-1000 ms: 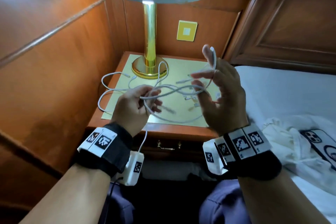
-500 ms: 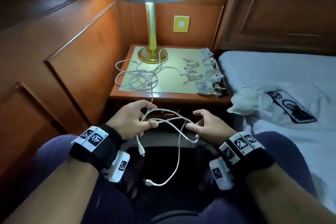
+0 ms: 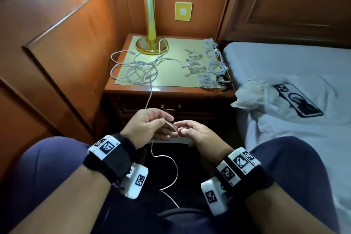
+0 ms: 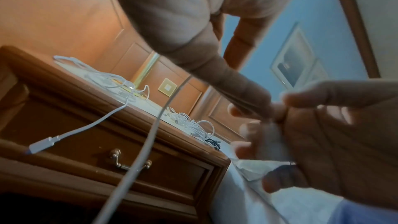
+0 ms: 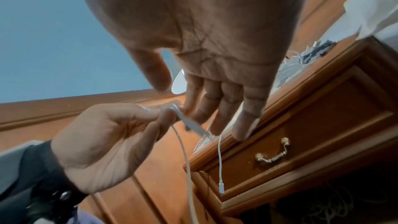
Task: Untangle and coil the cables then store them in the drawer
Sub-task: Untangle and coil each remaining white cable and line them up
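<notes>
Currently the step in hand reads as the start of a coil on one white cable [image 3: 164, 173], drawn clear of the tangle and held over the lap.

Left hand [image 3: 150, 127]: thumb and fingers curl round the cable and pinch it near its connector end; the right wrist view shows the plug between those fingers. Right hand [image 3: 197, 135]: fingers nearly straight, tips meeting the plug at the left hand; I cannot tell whether it grips yet, so I log it as touching, not holding.

Cable path: one run rises from the left hand to the near edge of the worktop [image 3: 171, 89] and joins the loose tangle [image 3: 136, 70] on the left part of the mat. The other run hangs down between the knees in a slack S-curve.

Finished coils [image 3: 209, 64] sit in a cluster on the right part of the worktop, near the bed [image 3: 284, 59]. Lamp [image 3: 150, 24] stands at the far side. Drawer [image 3: 171, 109] below the top is closed, its brass handle just beyond the hands.

Judgement: task partly done; several cables coiled, the tangle remains, nothing stored yet.

Next move calls for the right hand to take the cable just beside the left pinch and lay even loops, feeding slack slowly so the upper run does not drag the tangle off the edge.
</notes>
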